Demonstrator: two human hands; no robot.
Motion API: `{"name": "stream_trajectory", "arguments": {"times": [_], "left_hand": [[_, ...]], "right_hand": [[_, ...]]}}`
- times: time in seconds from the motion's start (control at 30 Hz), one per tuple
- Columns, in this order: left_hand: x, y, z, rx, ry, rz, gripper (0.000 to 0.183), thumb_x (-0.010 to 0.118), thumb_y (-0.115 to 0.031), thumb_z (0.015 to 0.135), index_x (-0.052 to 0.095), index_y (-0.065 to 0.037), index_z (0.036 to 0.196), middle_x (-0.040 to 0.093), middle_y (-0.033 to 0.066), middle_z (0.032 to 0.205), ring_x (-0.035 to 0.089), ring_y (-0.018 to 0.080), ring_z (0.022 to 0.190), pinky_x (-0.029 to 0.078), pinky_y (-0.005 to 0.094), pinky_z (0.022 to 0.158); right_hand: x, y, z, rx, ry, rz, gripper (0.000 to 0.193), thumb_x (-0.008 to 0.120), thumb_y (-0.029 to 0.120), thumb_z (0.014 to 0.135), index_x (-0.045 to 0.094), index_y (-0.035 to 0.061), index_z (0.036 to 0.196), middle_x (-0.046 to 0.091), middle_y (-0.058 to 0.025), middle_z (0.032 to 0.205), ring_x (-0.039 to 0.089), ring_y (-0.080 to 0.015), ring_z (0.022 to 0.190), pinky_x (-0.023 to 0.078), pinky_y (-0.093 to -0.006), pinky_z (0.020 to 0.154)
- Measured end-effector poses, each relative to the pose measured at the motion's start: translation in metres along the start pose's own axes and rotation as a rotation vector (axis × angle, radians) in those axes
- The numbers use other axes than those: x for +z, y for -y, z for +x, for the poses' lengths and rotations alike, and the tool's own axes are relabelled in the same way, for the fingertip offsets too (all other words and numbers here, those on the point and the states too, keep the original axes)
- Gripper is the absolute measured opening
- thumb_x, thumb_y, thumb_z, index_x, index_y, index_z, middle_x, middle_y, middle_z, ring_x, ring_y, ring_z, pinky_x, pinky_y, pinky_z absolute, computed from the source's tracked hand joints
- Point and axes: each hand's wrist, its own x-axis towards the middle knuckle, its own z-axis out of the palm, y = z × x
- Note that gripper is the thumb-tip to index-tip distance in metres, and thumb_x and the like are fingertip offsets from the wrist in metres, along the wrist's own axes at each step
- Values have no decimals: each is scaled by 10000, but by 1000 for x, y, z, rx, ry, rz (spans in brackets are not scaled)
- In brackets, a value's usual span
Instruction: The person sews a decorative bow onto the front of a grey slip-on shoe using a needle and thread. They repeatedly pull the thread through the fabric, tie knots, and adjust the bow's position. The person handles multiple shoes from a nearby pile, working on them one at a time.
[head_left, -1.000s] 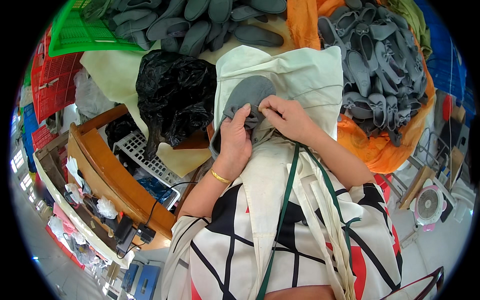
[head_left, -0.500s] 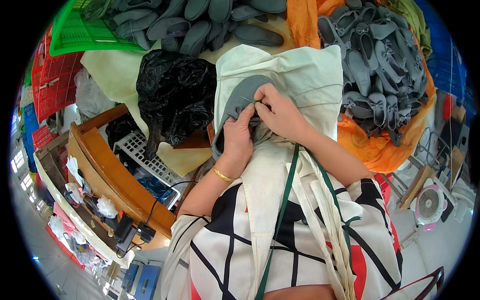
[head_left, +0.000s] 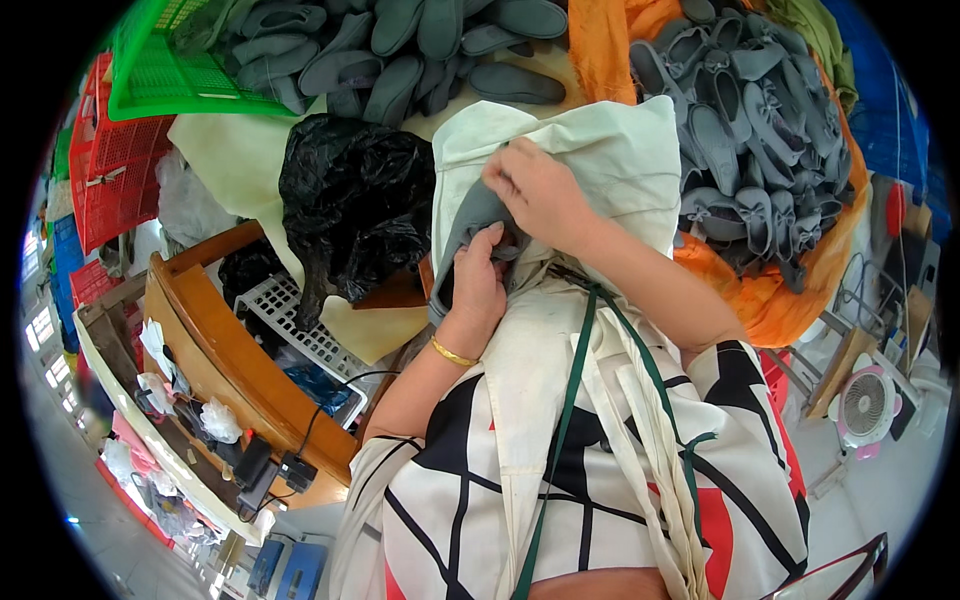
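Note:
A grey fabric shoe (head_left: 478, 208) lies on the white cloth (head_left: 610, 150) over my lap, its toe pointing away from me. My left hand (head_left: 480, 280) is wrapped round the side of the shoe, thumb pressed on the upper near the opening. Above the toe part is my right hand (head_left: 535, 190), its fingers bent and pinched together. Whatever is between those fingertips is too small to make out. The back of my right hand hides part of the shoe's upper.
Grey shoes (head_left: 395, 85) are heaped at the back beside a green basket (head_left: 190, 90). More bow-trimmed shoes (head_left: 735, 130) fill an orange cloth (head_left: 760, 300) at the right. Left stand a black plastic bag (head_left: 350, 200), a white plastic rack (head_left: 300, 315) and a wooden drawer frame (head_left: 240, 370).
My right hand has lifted up and slightly left, away from the shoe's opening. The left hand still holds the shoe; a thin light line seen on the toe earlier is now hidden.

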Motion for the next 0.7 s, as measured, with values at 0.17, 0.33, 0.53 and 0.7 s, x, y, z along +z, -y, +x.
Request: {"name": "stream_trajectory", "arguments": {"times": [0.17, 0.33, 0.53, 0.7], "left_hand": [[5, -4, -4, -21, 78, -49, 195, 560, -241, 983, 611, -81, 1083, 655, 17, 1018, 598, 138, 943, 457, 312, 877], [7, -11, -7, 23, 100, -4, 279, 613, -299, 947, 616, -58, 1088, 632, 23, 1008, 572, 109, 937, 454, 265, 862], [27, -56, -7, 25, 153, 613, 308, 641, -325, 916, 641, -34, 1018, 635, 24, 926, 546, 107, 813, 443, 261, 752], [53, -73, 19, 197, 516, 1156, 329, 618, -296, 923, 671, 29, 912, 621, 3, 799, 566, 118, 723, 477, 305, 680]], "right_hand": [[-26, 16, 0, 516, 310, 629, 154, 546, 221, 1004, 534, 81, 941, 622, 0, 789, 584, -75, 602, 450, -236, 506], [-142, -43, -36, 480, -180, 843, 124, 579, 136, 931, 542, 68, 1028, 480, 36, 675, 483, -75, 559, 430, -236, 506], [-429, -134, -143, 78, -1277, 1116, 131, 529, 11, 960, 513, -20, 834, 480, -78, 680, 533, -221, 631, 519, -553, 991], [-473, -149, -231, 52, -1697, 733, 198, 514, 33, 961, 482, -9, 770, 452, -57, 657, 493, -186, 681, 510, -477, 1009]]}}
